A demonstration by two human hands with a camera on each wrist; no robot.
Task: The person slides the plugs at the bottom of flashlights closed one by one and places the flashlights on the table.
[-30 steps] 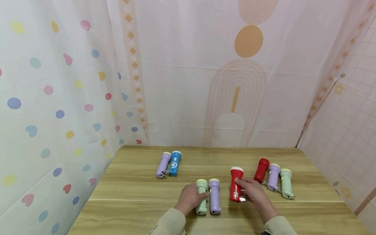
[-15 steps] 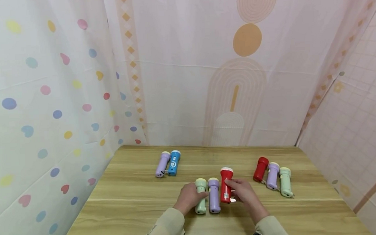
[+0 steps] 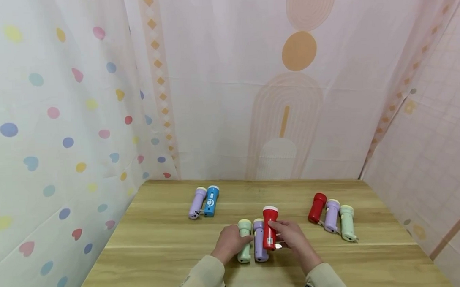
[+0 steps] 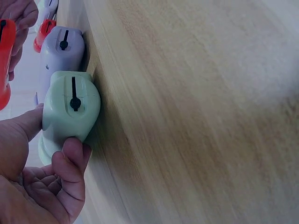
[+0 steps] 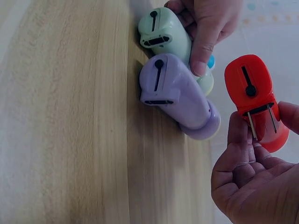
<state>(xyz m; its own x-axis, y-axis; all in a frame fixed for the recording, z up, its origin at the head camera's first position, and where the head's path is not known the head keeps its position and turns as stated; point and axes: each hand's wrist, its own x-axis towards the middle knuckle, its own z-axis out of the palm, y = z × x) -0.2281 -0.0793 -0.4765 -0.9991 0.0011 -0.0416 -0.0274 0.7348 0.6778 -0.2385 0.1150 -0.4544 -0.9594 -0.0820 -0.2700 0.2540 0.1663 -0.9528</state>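
Observation:
My left hand [image 3: 231, 242] grips a pale green flashlight [image 4: 70, 109] that lies on the table, thumb on one side and fingers on the other. Close beside it lies a purple flashlight [image 5: 175, 91], touched by neither hand as far as I can see. In my right hand [image 3: 290, 235] a red flashlight [image 3: 270, 228] with a white rim is pinched between thumb and fingers. It is held above the table, just right of the purple one and partly overlapping it in the head view. Two metal plug prongs [image 5: 261, 122] stick out of the red flashlight's tail.
Back left on the wooden table [image 3: 157, 247] lie a purple flashlight [image 3: 197, 203] and a blue flashlight [image 3: 211, 201]. At the right is a row of a red flashlight [image 3: 317, 208], a purple flashlight [image 3: 332, 216] and a green flashlight [image 3: 347, 223]. Patterned curtains [image 3: 220, 97] hang behind.
The right hand has carried the red flashlight leftward until it is next to the purple one. My left hand stays on the green flashlight.

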